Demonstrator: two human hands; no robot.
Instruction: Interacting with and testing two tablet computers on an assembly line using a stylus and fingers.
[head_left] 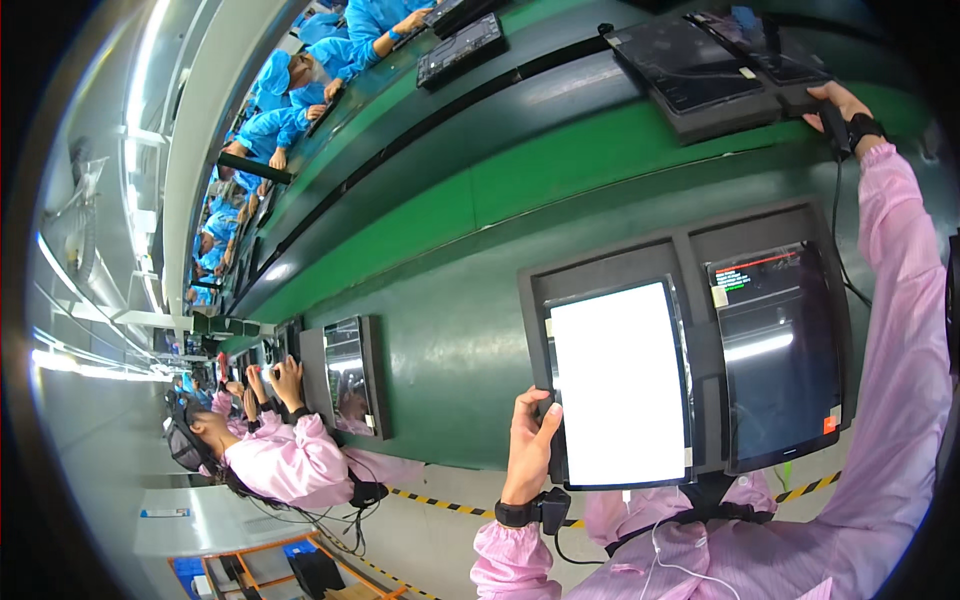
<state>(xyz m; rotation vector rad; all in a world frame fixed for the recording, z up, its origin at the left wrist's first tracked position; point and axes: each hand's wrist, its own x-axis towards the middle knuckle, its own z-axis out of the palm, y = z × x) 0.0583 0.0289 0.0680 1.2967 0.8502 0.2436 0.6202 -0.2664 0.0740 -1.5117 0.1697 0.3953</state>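
In front of me lies a black foam tray (685, 300) with two tablets side by side. The left tablet (620, 385) glows plain white; the right tablet (780, 370) has a dark screen with a few small lines of text. My left hand (530, 445) is closed on the tray's left edge, thumb beside the white tablet. Stretched far to the right, my right hand (840, 110) grips the near right corner of a second black tray (715, 125). That tray carries two dark tablets (680, 65). Some of my right fingers are hidden by the tray.
A green bench (440, 330) with a brighter green strip (500, 190) runs leftward. Another tray with a tablet (350, 375) stands near a co-worker in a pink sleeve (290, 455). People in blue work across the line. A black cable (838, 220) hangs from my right wrist.
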